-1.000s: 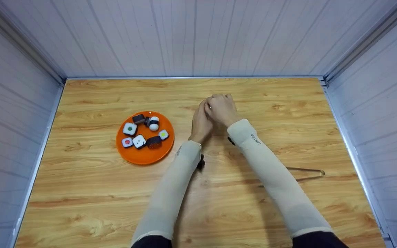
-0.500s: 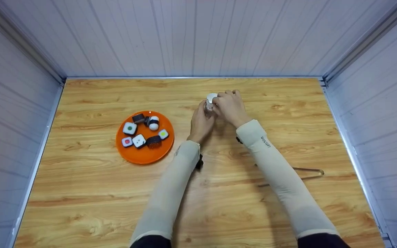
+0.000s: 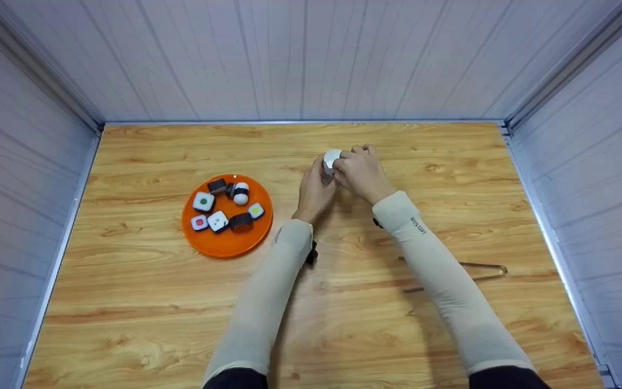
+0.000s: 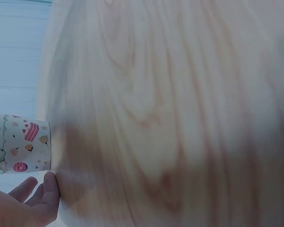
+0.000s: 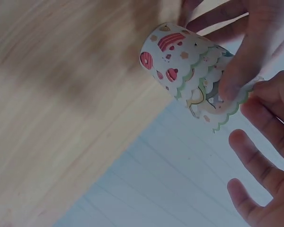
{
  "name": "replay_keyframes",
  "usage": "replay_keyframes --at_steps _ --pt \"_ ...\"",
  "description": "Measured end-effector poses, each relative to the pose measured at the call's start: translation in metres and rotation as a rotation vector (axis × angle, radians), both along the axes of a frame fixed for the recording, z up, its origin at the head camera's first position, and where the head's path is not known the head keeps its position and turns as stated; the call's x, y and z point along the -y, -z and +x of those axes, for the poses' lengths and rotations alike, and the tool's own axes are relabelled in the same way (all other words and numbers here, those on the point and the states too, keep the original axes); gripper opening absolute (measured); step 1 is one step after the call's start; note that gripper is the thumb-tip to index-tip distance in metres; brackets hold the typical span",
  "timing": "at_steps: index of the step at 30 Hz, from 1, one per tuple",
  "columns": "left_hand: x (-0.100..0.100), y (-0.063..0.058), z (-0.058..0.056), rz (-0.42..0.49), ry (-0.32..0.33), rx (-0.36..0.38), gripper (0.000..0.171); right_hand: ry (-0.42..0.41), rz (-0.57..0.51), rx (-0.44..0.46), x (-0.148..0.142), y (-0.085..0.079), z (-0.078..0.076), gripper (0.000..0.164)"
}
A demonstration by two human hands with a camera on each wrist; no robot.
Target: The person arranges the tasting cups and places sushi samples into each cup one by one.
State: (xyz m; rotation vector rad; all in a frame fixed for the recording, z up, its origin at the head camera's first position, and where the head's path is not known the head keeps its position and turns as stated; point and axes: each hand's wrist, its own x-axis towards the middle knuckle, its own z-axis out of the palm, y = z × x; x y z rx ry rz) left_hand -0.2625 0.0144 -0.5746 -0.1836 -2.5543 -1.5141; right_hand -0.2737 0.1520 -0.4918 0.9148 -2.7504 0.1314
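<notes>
Between the hands stands a white paper baking cup [image 3: 332, 156] printed with cakes and balloons, its scalloped rim upward. Several green scalloped bands on the cup [image 5: 173, 56] in the right wrist view look like nested rims. My left hand [image 3: 315, 193] grips it from the left, with the thumb across its side in the right wrist view. My right hand [image 3: 362, 174] pinches the rim between thumb and index finger, other fingers spread apart. The cup's base is close over the wooden table [image 4: 156, 118] in the left wrist view.
An orange plate [image 3: 224, 248] with several toy sushi pieces [image 3: 218, 221] lies left of the hands. Tongs [image 3: 484, 271] lie on the table, partly hidden under the right forearm. White panel walls [image 3: 300, 59] border the table at the back and sides.
My right hand has shifted right and slightly toward me from over the cup, so the white cup now shows between the hands. The left hand has barely moved.
</notes>
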Motion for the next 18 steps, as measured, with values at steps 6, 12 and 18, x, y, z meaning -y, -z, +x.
replay_keyframes --at_steps 6,12,18 --pt "-0.001 0.001 0.0 -0.011 -0.017 0.006 0.054 -0.018 -0.052 -0.051 -0.004 -0.008 0.002 0.01" --pt "-0.001 0.002 0.0 -0.001 -0.018 0.035 0.059 -0.035 -0.111 -0.153 -0.019 -0.024 0.006 0.009" --pt "0.001 0.0 -0.001 0.015 -0.026 0.063 0.065 0.01 -0.112 -0.236 -0.043 -0.024 0.005 0.01"
